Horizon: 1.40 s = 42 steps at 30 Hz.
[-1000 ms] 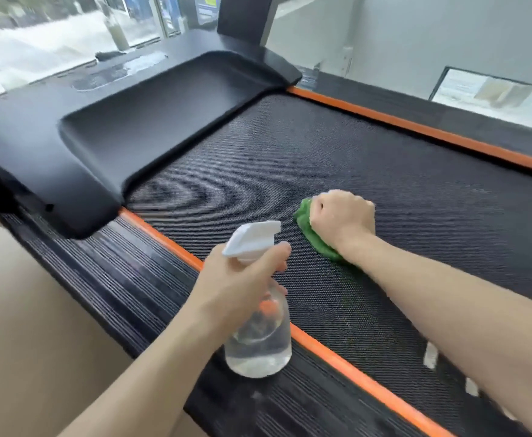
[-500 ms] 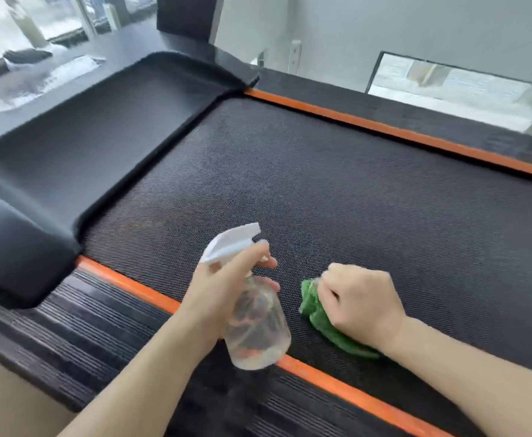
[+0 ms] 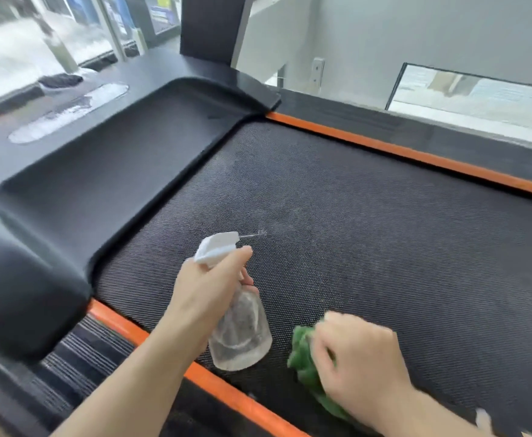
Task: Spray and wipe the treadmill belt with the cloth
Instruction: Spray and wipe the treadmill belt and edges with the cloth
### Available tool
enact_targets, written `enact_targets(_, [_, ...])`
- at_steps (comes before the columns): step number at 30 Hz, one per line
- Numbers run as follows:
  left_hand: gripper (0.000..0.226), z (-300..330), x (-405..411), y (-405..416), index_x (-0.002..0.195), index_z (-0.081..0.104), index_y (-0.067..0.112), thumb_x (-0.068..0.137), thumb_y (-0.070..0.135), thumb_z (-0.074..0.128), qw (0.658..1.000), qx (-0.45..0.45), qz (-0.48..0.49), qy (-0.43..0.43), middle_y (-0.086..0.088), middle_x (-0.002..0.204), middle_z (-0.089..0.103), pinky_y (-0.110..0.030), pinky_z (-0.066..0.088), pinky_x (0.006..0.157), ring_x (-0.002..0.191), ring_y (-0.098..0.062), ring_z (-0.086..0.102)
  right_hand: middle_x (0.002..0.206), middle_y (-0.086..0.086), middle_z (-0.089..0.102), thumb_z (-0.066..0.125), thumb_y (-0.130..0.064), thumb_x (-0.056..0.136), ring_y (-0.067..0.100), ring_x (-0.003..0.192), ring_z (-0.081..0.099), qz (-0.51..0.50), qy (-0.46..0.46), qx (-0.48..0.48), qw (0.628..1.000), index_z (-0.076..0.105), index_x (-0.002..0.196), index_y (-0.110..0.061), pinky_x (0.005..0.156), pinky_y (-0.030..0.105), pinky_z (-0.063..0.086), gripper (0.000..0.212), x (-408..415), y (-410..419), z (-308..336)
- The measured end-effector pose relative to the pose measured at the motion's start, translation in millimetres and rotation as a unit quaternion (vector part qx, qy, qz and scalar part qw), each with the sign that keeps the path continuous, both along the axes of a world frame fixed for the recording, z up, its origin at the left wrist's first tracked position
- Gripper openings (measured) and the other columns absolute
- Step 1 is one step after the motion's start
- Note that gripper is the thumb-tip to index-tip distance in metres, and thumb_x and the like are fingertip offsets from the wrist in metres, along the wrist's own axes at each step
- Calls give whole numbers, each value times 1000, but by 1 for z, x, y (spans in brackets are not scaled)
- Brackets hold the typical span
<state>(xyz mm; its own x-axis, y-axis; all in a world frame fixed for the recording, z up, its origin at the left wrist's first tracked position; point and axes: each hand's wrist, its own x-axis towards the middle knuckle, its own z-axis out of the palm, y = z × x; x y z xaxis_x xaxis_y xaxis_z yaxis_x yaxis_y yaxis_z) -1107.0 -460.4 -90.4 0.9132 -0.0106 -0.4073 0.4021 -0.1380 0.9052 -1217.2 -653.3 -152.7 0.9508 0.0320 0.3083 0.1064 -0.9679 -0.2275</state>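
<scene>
Two hands: both work low over the treadmill belt (image 3: 368, 234), bare forearms entering from 6 o'clock.
Right hand: the right hand (image 3: 357, 362), at 5 o'clock and blurred, has its fingers curled down, clamped on the green cloth (image 3: 302, 361), which bunches out from under the knuckles on the 9 o'clock side and lies on the belt.
Left hand: the left hand (image 3: 208, 290), just past centre toward 6 o'clock, wraps the neck of the clear spray bottle (image 3: 241, 335); the index finger reaches across under the white trigger head (image 3: 216, 249), the other fingers close round the neck.
Bottle: tilted, base toward 6 o'clock, nozzle toward 1 o'clock, held above the belt beside the cloth, not touching it.
Near rail: an orange strip (image 3: 227, 392) edges the belt from 9 to 6 o'clock, beside a ribbed black side step (image 3: 91, 351).
Belt: black, finely dotted.
Far rail: a second orange strip (image 3: 416, 152) runs toward 3 o'clock.
Motor cover: the black hood (image 3: 101, 171) sits at 10 o'clock.
</scene>
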Motion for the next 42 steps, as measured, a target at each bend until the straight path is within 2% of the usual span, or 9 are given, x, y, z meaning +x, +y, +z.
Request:
enact_targets(8, [39,23,11,9,58,72,16,92,34,79,999,-27,-27,-25,-9,75,76,-44,63,78,71,-28,79,65,-7,47,55,-33,89,15,53,48,145,-20,-45,988,47,62,-25,42,31,40,29,-1,-6,-10])
enact_targets(12, [22,21,7,21,76,79,20,91,37,81,998,-39,-35,-42,-7,89,82,-40,61,77,71,-23,80,71,-4,59,41,-40,94,24,67,64,-2,0,-53,999,48,63,-24,57,32,44,35,117,-5,-2])
enact_targets(16, [13,14,-6,46,78,79,34,79,42,90,991,-52,-13,-119,-16,93,80,-36,57,70,72,-21,79,105,1,70,36,-38,99,32,98,65,-100,40,-37,994,70,92,-20,82,37,44,40,232,15,5])
enact_targets(19, [17,4,-7,64,82,79,34,75,45,89,987,-45,33,-153,-12,90,81,-39,59,70,73,-20,79,107,2,70,36,-36,99,31,99,65,-113,43,-32,992,72,96,-19,82,37,43,40,256,37,7])
enact_targets(24, [11,-6,-13,69,82,78,40,83,43,88,976,-53,86,-195,-1,81,79,-41,61,74,73,-20,78,68,-5,55,52,-35,90,21,62,60,99,-7,-14,995,42,63,-25,52,31,36,30,122,43,-1])
enact_targets(27, [26,-24,-20,68,91,72,27,81,51,70,966,-39,120,-226,-5,87,79,-44,62,83,83,-23,79,67,-9,47,59,-30,90,13,57,48,231,-1,-13,973,43,64,-24,47,29,34,31,44,22,0])
enact_targets(30, [49,-33,-24,67,102,69,6,81,50,65,955,-35,153,-252,1,88,80,-28,61,80,83,-16,78,67,-9,47,53,-30,94,13,56,45,306,-19,-59,950,44,64,-25,47,27,32,31,71,10,3])
enact_targets(36, [17,-45,-16,71,95,71,12,94,28,67,951,-19,170,-258,-6,84,80,-44,62,86,83,-26,80,87,-1,69,42,-38,97,32,79,67,15,-4,-63,998,68,77,-17,65,33,32,39,261,76,0])
enact_targets(42, [38,-43,-18,72,89,75,9,92,46,65,960,-30,183,-210,-8,86,83,-56,59,100,90,-26,80,90,0,68,41,-36,99,30,82,66,34,35,-57,997,68,81,-17,65,34,33,37,250,105,6])
